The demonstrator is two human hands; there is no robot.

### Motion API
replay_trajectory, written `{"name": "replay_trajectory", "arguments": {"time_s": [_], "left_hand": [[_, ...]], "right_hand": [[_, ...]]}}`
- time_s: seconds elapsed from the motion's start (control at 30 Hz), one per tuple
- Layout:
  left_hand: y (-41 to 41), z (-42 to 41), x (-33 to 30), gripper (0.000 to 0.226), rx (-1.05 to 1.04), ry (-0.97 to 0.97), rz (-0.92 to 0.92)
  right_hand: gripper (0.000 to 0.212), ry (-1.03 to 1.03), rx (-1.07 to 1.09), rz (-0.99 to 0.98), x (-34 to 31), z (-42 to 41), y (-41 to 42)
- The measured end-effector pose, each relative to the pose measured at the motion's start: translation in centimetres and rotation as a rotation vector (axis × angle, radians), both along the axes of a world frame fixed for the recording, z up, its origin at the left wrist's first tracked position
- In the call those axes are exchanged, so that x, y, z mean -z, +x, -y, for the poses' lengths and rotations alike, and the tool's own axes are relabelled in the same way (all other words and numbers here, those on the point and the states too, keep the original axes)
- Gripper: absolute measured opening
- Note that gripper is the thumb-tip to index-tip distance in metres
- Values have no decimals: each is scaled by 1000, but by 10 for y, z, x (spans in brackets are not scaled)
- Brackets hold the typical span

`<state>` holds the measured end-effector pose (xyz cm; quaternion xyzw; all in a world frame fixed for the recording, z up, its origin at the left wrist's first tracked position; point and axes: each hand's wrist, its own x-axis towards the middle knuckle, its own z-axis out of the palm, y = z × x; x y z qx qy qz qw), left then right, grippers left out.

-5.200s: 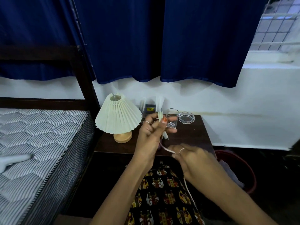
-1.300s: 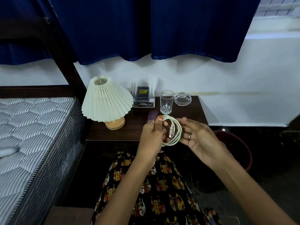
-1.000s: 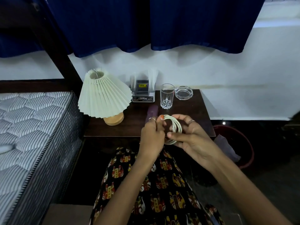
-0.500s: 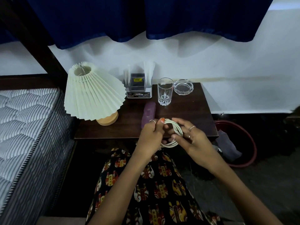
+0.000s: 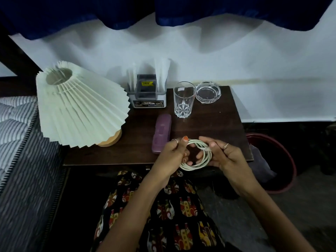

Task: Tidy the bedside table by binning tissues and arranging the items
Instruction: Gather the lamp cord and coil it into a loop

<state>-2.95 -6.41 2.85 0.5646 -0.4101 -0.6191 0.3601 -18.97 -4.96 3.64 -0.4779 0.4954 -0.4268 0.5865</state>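
Observation:
A white cable (image 5: 201, 157) is wound into a coil and held by both hands over the front edge of the dark wooden bedside table (image 5: 214, 128). My left hand (image 5: 172, 151) pinches the coil's left side, thumb on top. My right hand (image 5: 223, 153) grips the right side, fingers through the loops. On the table stand a pleated cream lamp (image 5: 78, 108), a grey tissue holder (image 5: 148, 95) with white tissues, a drinking glass (image 5: 183, 99), a glass ashtray (image 5: 208, 91) and a purple case (image 5: 161, 135).
A red-rimmed bin (image 5: 283, 160) with a grey liner stands on the floor right of the table. A striped mattress (image 5: 16, 142) lies to the left. Blue curtains (image 5: 163, 10) hang above the white wall.
The cable went from a loose strand being wound to a finished coil. The view has dropped and closed in on the table; both hands have lowered the coil to the table's front edge.

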Motion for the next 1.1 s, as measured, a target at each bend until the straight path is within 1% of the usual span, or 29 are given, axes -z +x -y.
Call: {"name": "replay_trajectory", "arguments": {"time_s": [0.1, 0.3, 0.4, 0.47, 0.53, 0.6, 0.8, 0.93, 1.1], "left_hand": [[-9, 12, 8, 29, 15, 32, -12], [-28, 43, 24, 19, 124, 54, 21], [-37, 59, 32, 27, 138, 55, 48], [-45, 70, 38, 35, 152, 12, 108], [-53, 79, 44, 45, 158, -38, 215], [-62, 86, 48, 50, 135, -95, 311], [-81, 96, 58, 46, 56, -279, 475], [-88, 96, 65, 42, 22, -351, 504], [-92, 95, 73, 39, 41, -417, 610]], "right_hand": [[29, 56, 77, 12, 15, 12, -2], [19, 65, 207, -140, 42, 53, -22], [21, 79, 221, -233, 53, 75, -38], [24, 67, 208, -337, 60, 91, -48], [26, 45, 201, -439, 66, 105, -57], [28, 27, 214, -527, 73, 115, -66], [27, -57, 274, -739, 75, 127, -69], [29, -94, 285, -820, 73, 129, -69], [27, -136, 281, -889, 80, 133, -75]]}}
